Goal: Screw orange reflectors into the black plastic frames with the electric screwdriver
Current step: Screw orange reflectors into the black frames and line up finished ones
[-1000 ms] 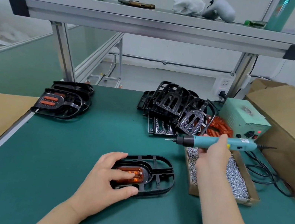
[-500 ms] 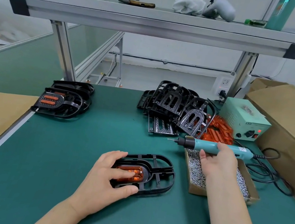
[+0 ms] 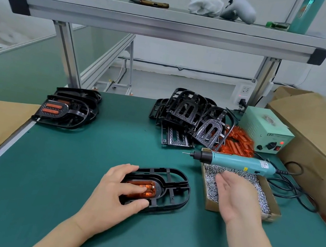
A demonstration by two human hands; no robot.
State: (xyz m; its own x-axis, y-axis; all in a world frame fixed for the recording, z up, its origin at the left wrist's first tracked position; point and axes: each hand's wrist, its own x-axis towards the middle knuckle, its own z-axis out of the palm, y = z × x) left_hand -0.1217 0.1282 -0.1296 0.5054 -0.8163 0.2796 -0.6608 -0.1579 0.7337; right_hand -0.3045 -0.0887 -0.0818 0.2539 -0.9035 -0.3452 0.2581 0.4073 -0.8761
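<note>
Left hand (image 3: 120,189) pressed flat on the orange reflector (image 3: 149,191) (seated in its black frame (image 3: 179,190)); right hand (image 3: 233,197) hovered empty, fingers straight, over the screw box (image 3: 273,209).

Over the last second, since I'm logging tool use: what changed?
The right hand lowered the screwdriver across the far end of the screw box, let go and drew back, open above it. The left hand still presses the reflector in its frame; both unmoved.
</note>
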